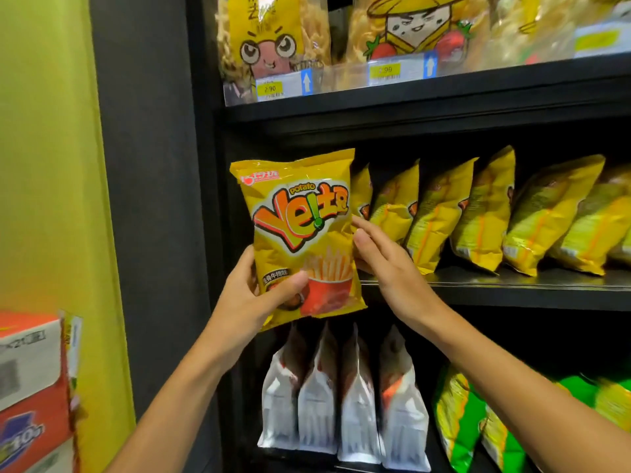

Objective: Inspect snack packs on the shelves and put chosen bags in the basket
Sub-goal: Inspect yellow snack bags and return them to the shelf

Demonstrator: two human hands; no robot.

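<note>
From the head camera, a yellow potato-stick bag (300, 233) printed with fries in a red cup is held upright in front of the left end of the middle shelf (512, 285), its face turned to the camera. The left hand (259, 295) grips its lower left corner, thumb curled across the front and fingers hidden behind. The right hand (379, 257) touches the bag's right edge with its fingers fairly straight; whether any fingertip hooks behind the pack cannot be told. Just right of it, a row of matching yellow bags (478, 216) leans side-on on the same shelf. The shelf above carries clear packs with cartoon faces (273, 39) and 2 price tags (283, 85) reading 2.90. Below stand 4 white pouches (341, 404), with green and yellow bags (478, 421) beside them. Stacked cartons (30, 387) show at the lower left, against a green wall (47, 165).
</note>
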